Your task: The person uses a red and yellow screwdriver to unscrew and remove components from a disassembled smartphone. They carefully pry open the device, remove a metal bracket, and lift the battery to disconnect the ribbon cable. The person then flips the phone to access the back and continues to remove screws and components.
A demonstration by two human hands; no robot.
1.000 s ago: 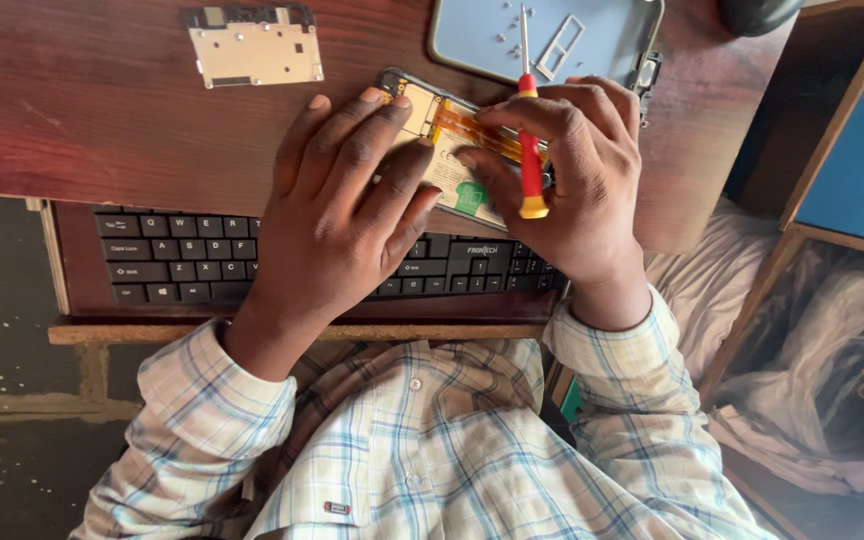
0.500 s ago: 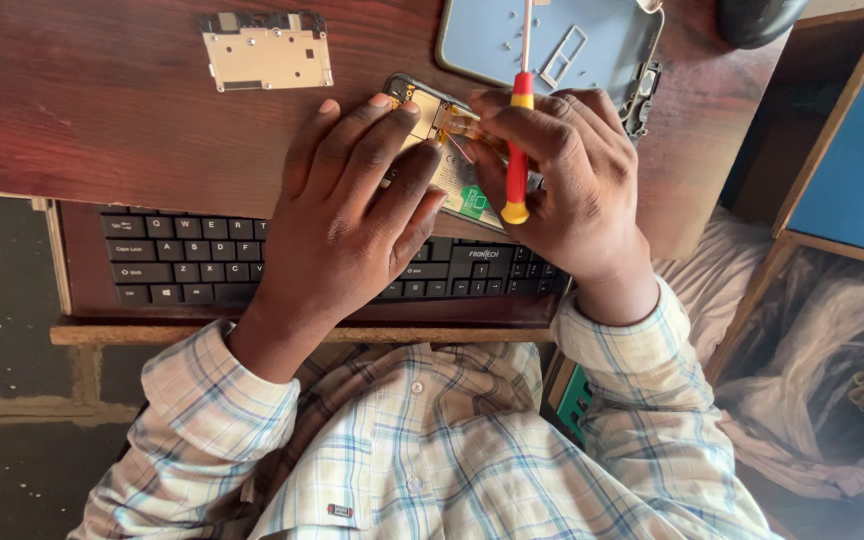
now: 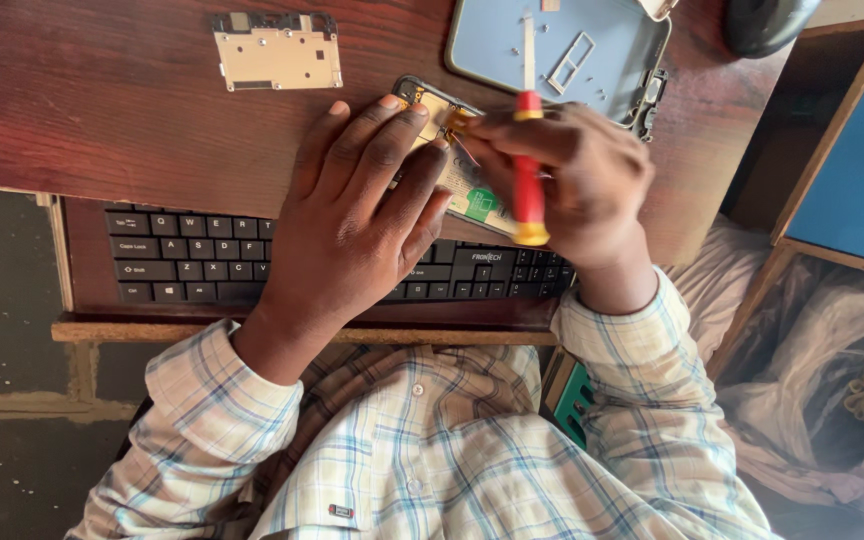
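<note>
L hand [image 3: 357, 215] lay flat, fingers spread, pressing the opened phone [image 3: 452, 165] on the tabletop [image 3: 102, 100]; it hid most of the phone. R hand [image 3: 577, 185] gripped a red screwdriver [image 3: 527, 165]. Metal plate [image 3: 277, 50] at 11 o'clock, blue back cover [image 3: 602, 50] at 1, keyboard [image 3: 192, 260] at 7.

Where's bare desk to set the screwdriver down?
Bare wood lies left of the left hand, below the metal shield plate. It is crowded around the opened phone, the right hand with the screwdriver, and the blue back cover.

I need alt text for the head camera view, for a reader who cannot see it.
Two hands work on an opened phone on a wooden desk: the left hand steadies it, the right hand holds a red screwdriver.
</note>
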